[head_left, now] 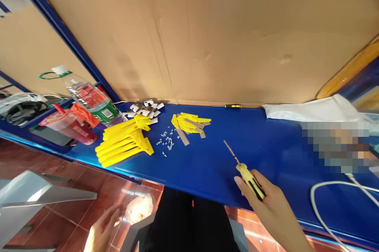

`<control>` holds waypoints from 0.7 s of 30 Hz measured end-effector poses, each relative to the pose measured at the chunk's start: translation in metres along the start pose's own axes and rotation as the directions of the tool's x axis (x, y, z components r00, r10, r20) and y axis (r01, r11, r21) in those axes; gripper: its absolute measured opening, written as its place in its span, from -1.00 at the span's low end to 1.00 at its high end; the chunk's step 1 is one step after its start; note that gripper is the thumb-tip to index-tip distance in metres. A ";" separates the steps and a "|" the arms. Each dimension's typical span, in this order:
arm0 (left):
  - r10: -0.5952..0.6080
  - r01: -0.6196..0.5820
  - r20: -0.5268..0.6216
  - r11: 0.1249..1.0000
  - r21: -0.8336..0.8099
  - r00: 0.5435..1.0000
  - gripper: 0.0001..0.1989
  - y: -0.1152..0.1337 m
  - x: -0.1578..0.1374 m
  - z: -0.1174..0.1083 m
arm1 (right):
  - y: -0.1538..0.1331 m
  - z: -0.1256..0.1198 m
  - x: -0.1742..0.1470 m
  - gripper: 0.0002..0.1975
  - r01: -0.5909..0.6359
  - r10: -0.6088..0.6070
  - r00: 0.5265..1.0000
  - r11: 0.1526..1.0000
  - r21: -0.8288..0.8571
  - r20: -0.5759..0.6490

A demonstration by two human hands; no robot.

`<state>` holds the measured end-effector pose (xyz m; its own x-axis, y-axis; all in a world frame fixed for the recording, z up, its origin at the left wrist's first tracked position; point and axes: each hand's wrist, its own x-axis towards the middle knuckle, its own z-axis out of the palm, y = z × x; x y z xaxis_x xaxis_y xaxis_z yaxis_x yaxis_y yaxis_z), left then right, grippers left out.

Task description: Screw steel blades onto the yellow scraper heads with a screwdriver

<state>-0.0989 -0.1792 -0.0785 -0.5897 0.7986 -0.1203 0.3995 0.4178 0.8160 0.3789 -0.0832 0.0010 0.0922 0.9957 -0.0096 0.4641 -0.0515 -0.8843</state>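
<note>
My right hand (268, 204) is closed around the yellow and black handle of a screwdriver (248, 177), whose shaft points up and left over the blue tabletop (213, 165). Below the table's front edge, at the lower left, my left hand (102, 230) hangs with its fingers stretched out and nothing in it. A stack of yellow plastic handles (124, 143) lies at the left of the table. Beside it are scattered small screws and nuts (168, 141). To their right sits a pile of flat yellow pieces with grey metal strips (191, 123).
A second screwdriver (233, 106) lies against the cardboard back wall (207, 39). Small dark and white pieces (146, 109), a large water bottle (93, 100) and a red drink cup (74, 126) stand left. At right are a white plastic bag (310, 110) and a white cable (315, 200).
</note>
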 end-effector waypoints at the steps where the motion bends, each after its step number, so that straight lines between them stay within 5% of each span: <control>1: 0.049 -0.048 -0.015 0.998 0.036 0.999 -0.39 0.011 0.014 -0.005 | 0.002 0.001 0.000 -0.50 -0.005 0.005 1.000 1.000 -0.001 -0.022; 3: 0.255 -0.253 -0.031 0.965 0.067 0.966 -0.45 0.041 0.036 -0.015 | 0.006 0.002 0.001 -0.49 -0.007 0.007 0.998 1.000 -0.003 -0.058; 5: 0.469 -0.465 -0.008 0.877 0.117 0.883 -0.57 0.077 0.055 -0.023 | 0.009 0.005 0.002 -0.49 -0.009 0.008 0.996 1.000 -0.010 -0.088; 9: 0.816 -0.776 -0.051 0.565 0.278 0.576 -0.73 0.139 0.109 -0.033 | 0.008 0.011 0.001 -0.48 -0.027 0.024 0.982 1.000 -0.015 -0.185; 11: 0.875 -0.810 -0.032 0.460 0.362 0.483 -0.71 0.158 0.146 -0.035 | 0.004 0.015 0.000 -0.48 -0.038 0.033 0.972 0.999 -0.016 -0.232; 16: 0.865 -0.823 0.166 0.368 0.433 0.473 -0.64 0.165 0.212 -0.031 | 0.001 0.016 -0.002 -0.47 -0.030 0.020 0.971 0.999 -0.040 -0.238; 21: 0.864 -0.827 0.248 0.279 0.488 0.437 -0.63 0.158 0.220 -0.022 | 0.005 0.010 0.000 -0.45 0.009 -0.018 0.982 0.999 -0.049 -0.187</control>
<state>-0.1809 0.0529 0.0360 0.2614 0.8178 0.5127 0.9416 -0.3328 0.0508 0.3723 -0.0826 -0.0077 0.2467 0.9645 0.0938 0.5079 -0.0462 -0.8602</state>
